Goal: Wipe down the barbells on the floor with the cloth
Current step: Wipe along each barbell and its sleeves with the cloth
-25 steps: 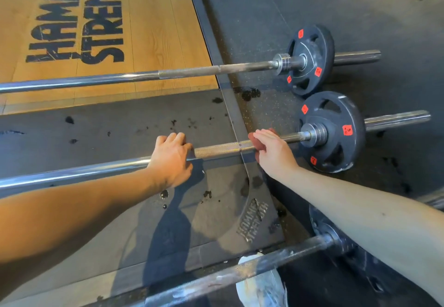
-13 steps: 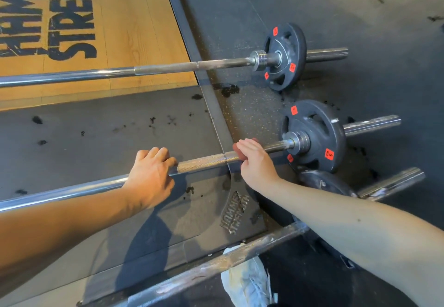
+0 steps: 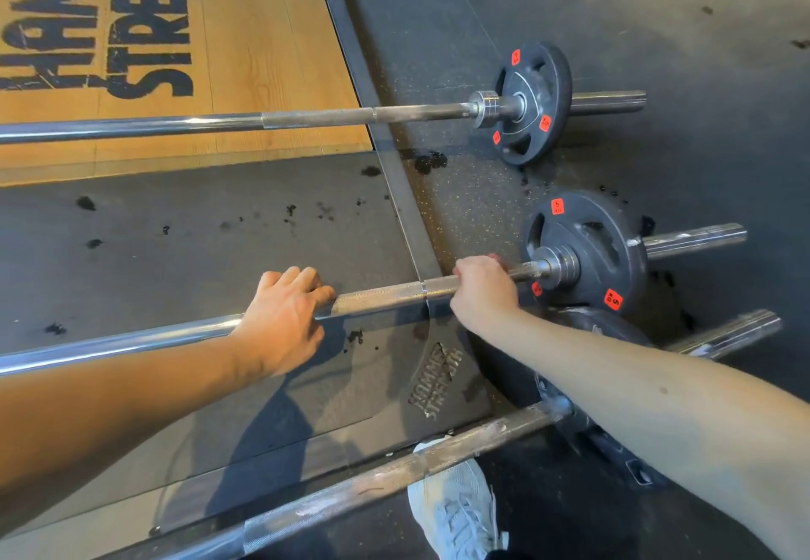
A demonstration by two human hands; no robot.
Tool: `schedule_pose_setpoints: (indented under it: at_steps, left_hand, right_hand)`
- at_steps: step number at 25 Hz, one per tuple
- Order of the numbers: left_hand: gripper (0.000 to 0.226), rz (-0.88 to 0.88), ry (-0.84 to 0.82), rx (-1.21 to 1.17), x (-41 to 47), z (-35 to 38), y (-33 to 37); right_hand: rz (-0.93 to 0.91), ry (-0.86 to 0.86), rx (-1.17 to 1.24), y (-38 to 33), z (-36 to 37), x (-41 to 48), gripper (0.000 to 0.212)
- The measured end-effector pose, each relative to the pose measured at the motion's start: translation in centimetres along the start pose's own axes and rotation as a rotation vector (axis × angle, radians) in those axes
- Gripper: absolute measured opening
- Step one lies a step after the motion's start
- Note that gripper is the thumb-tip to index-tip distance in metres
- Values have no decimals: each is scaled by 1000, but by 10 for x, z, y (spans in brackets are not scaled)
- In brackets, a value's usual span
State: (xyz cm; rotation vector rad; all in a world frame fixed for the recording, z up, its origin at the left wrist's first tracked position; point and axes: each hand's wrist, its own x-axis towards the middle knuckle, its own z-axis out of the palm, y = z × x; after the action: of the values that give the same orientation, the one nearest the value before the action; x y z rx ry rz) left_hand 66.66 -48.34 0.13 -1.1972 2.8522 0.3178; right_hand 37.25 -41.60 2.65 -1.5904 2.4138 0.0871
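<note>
head | middle bar (image 3: 381, 296) lies left-right on the floor, between far bar (image 3: 307, 119) and near bar (image 3: 372, 485) | left hand (image 3: 280, 323) fingers curled together over middle bar | right hand (image 3: 482, 292) fingers clamped on red cloth (image 3: 496, 258) round middle bar, just left of its plate (image 3: 587, 244)

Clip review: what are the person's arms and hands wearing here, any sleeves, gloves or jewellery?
Nothing worn shows. The left hand and right hand are gloveless, with no rings seen. The left forearm and right forearm are bare to the frame edge: no sleeves, watch or bands.
</note>
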Motion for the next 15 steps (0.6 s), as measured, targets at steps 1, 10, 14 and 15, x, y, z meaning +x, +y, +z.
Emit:
schedule_pose_setpoints:
  at_steps: [1,10,14,15]
  left_hand:
    - [44,-1,3,-2,-2,-2,-3]
    - [27,-204,-17,0,-33,-14,-49]
    - [20,-232,-19,-17,-30,-17,-49]
    - [19,-247,-23,-18,-32,-18,-50]
  right_hand:
    - [3,-23,-21,-21,1,-3,27]
    - [-477,-144,248,-111,20,-32,47]
    - [-276,-38,188,-48,14,-22,52]
    - [-241,-19,143,-61,14,-24,44]
